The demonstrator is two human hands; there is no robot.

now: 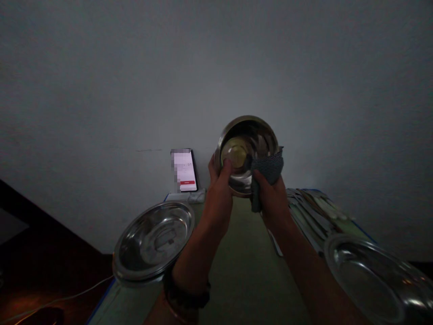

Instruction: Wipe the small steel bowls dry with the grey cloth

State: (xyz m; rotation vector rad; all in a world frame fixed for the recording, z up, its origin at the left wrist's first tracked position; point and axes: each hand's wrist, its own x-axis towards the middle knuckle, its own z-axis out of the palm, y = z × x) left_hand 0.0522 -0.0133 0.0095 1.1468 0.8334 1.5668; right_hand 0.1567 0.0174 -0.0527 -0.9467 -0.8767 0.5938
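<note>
A small steel bowl (248, 144) is held up above the table, tilted with its inside facing me. My left hand (219, 192) grips its left rim, thumb inside the bowl. My right hand (272, 198) is closed on a grey cloth (269, 170) that is pressed against the bowl's right inner side. Both forearms reach up from the bottom of the view.
A steel plate (154, 239) lies at the table's left edge, another steel plate (375, 280) at the right front. Several steel utensils (309, 212) lie on the right. A lit phone (184, 170) leans against the white wall. The greenish table (243, 266) stretches between my arms.
</note>
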